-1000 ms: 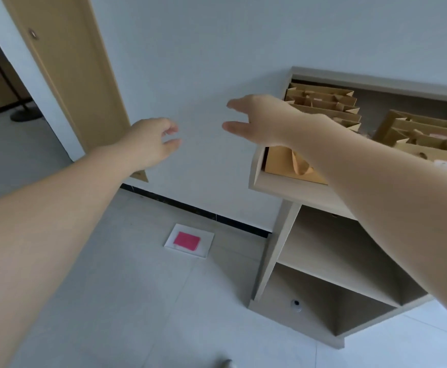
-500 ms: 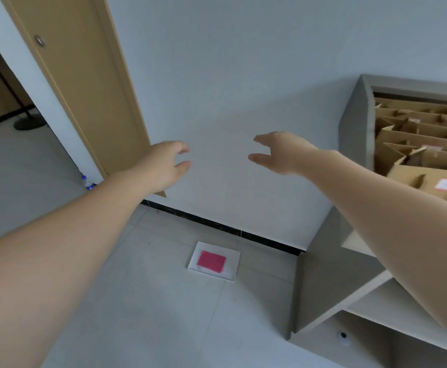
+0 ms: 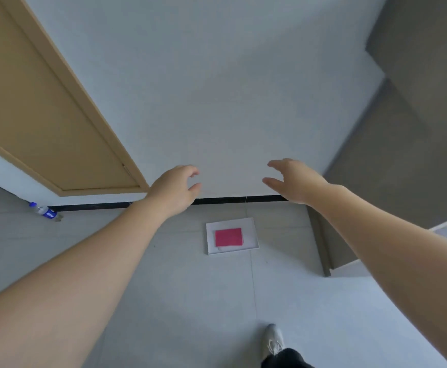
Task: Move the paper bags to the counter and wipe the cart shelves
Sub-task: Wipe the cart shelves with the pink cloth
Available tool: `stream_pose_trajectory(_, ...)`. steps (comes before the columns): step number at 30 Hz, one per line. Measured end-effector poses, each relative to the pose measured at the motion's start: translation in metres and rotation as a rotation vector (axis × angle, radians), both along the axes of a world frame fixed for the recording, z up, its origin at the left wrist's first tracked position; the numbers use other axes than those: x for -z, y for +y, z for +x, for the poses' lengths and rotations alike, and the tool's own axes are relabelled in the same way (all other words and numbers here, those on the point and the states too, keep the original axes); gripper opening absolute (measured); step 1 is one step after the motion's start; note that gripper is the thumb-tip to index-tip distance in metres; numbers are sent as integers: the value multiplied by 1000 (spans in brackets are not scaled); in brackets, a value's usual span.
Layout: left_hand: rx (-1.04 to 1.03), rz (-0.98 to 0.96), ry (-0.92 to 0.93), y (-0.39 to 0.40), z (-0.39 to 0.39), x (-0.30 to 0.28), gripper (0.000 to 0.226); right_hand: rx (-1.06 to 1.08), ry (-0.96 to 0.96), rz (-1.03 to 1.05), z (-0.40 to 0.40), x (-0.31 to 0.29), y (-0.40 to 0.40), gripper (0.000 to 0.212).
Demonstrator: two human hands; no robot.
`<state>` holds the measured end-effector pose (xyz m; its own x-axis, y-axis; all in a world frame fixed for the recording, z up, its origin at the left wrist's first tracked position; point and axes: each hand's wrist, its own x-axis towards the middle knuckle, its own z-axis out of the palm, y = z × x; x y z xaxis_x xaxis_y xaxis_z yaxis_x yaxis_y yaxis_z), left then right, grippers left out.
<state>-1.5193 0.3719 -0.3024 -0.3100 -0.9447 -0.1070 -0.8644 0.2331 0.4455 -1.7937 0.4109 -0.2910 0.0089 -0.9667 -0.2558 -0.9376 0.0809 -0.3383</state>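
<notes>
We face a pale grey-white painted wall (image 3: 217,88) that fills most of the view, with a black baseboard strip (image 3: 238,200) along its foot where it meets the light grey tiled floor (image 3: 180,301). At the left a tan wooden door (image 3: 39,123) sits in its frame. At the right edge stands the grey flat-sided cart (image 3: 392,160), showing us mainly its side panel and the pale edge of one shelf; what its shelves hold is outside our view, so we cannot tell where the paper bags are. Both our bare forearms reach forward from the bottom corners. Our left hand (image 3: 176,189) hangs in the air before the wall, fingers loosely curved and thumb apart, grasping nothing. Our right hand (image 3: 294,179) is likewise released, fingers spread and slightly bent, holding nothing, near the cart's side but apart from it. On the floor between the hands lies a white flat rectangular tray (image 3: 249,244), and in it rests a pink folded cloth (image 3: 228,237). Lower down we see a grey sneaker (image 3: 274,341) below a dark trouser leg. A small clear plastic bottle with a blue label (image 3: 43,210) lies by the baseboard under the door.
</notes>
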Motion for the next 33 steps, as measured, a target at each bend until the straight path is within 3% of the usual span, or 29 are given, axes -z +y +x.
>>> stream_pose_trajectory(7, 107, 98, -50, -57, 3, 89, 30, 90, -38, 100, 17, 98, -39, 48)
stream_pose_trajectory(20, 294, 259, -171, -166, 24, 286, 36, 287, -60, 332, 52, 305, -98, 54)
stream_pose_trajectory(27, 421, 296, -195, -221, 34, 418, 35, 375, -37, 362, 90, 428, -127, 49)
stream_pose_trajectory(33, 465, 291, -247, -236, 33, 559, 37, 329, 3, 377, 93, 559, -153, 50)
